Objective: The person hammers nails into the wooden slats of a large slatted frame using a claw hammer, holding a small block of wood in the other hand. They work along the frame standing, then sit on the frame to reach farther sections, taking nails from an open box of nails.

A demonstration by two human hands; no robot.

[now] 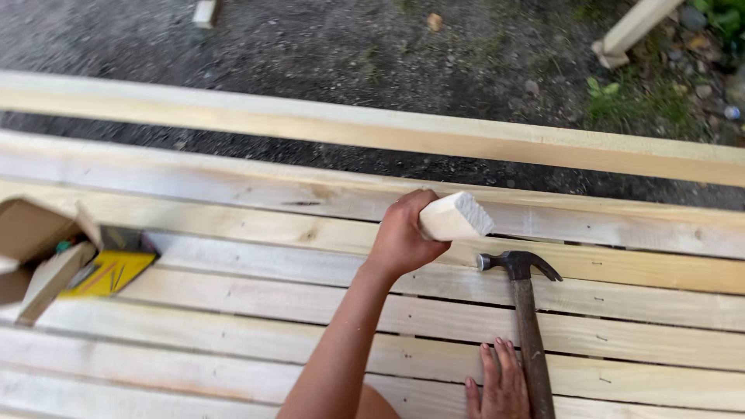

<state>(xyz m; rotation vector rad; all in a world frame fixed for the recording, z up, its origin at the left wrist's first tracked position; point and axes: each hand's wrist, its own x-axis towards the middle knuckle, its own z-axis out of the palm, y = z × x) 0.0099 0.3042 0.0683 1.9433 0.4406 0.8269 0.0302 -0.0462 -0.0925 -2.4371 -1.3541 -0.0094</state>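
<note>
Near edge of plank deck point(233, 310): right hand point(500, 388) flat, fingers spread, palm down on boards, touching hammer point(528, 310) handle on its left side; grips nothing, likely bracing body wt. Hammer lies loose, handle toward near edge, head point(516, 262) pointing away. Mid-deck: left hand point(400, 237) closed around short pale wood block point(456, 216), raised clear of planks, sawn end facing right, just above-left of hammer head. Left edge: open cardboard box point(39, 248) w/ yellow nail pack point(109, 271), well apart from hands. Far edge: long rail point(372, 128), then gravel point(310, 46). Boards betw. box and hands bare.
</note>
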